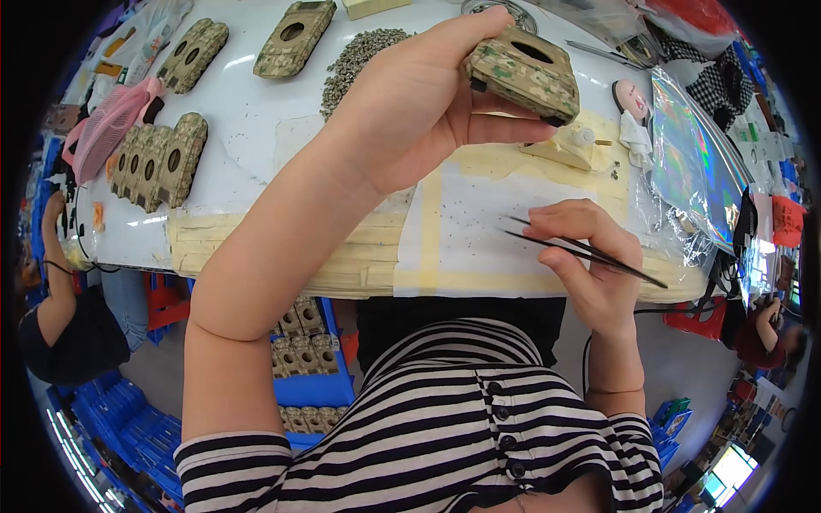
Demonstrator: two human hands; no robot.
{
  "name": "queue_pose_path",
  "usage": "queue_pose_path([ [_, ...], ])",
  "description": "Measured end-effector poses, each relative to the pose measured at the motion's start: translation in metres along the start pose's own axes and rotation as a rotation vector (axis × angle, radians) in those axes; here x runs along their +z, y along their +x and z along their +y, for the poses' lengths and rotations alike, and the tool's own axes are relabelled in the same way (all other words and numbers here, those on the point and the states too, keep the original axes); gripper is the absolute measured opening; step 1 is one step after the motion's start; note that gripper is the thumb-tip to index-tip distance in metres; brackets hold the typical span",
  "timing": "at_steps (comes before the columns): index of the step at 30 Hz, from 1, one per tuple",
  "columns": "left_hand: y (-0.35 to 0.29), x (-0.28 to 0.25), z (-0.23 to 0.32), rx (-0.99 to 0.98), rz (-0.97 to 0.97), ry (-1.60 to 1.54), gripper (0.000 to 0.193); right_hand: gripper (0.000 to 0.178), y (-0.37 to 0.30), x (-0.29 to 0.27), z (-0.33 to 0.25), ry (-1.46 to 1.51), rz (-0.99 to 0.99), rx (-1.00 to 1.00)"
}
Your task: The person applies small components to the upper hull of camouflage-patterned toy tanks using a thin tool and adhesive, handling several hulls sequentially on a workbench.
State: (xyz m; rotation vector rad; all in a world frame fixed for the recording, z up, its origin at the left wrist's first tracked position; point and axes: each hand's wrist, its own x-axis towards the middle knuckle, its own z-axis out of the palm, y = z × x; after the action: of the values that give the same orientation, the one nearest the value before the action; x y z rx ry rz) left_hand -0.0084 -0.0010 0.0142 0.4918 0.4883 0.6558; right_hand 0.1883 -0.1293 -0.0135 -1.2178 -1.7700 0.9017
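Observation:
My left hand (402, 111) is raised over the table and grips a camouflage-painted toy tank hull (513, 79), with a round hole in its top. Its fingers wrap the hull's near and far sides. Lower and to the right, my right hand (599, 265) pinches black tweezers (637, 273) between thumb and fingers. The tweezer tips are apart and point left, above a white paper sheet (462, 267) scattered with tiny dark bits. I cannot make out anything between the tips. A heap of small grey metal parts (368, 60) lies behind my left forearm.
More camouflage hulls (175, 175) stand at the left, and another hull (275, 63) at the back. A yellowish block (556, 157) sits beyond the paper. Shiny plastic bags (697, 162) lie right; a pink mesh item (111, 137) left. Below the table, a blue rack (316, 391) holds hulls.

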Motion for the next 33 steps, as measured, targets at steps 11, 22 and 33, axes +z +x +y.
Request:
queue_pose_path([
  [11,0.004,0.001,-0.004,0.036,0.05,0.085,0.043,0.019,0.002,0.003,-0.005,-0.035,-0.024,-0.047],
  [22,0.002,-0.001,-0.003,0.062,-0.028,0.043,0.043,0.025,-0.005,0.025,0.001,-0.354,-0.086,-0.4],
  [33,0.004,0.003,-0.014,0.266,-0.004,0.132,0.034,0.024,0.008,0.032,-0.001,-0.167,-0.001,-0.281],
])
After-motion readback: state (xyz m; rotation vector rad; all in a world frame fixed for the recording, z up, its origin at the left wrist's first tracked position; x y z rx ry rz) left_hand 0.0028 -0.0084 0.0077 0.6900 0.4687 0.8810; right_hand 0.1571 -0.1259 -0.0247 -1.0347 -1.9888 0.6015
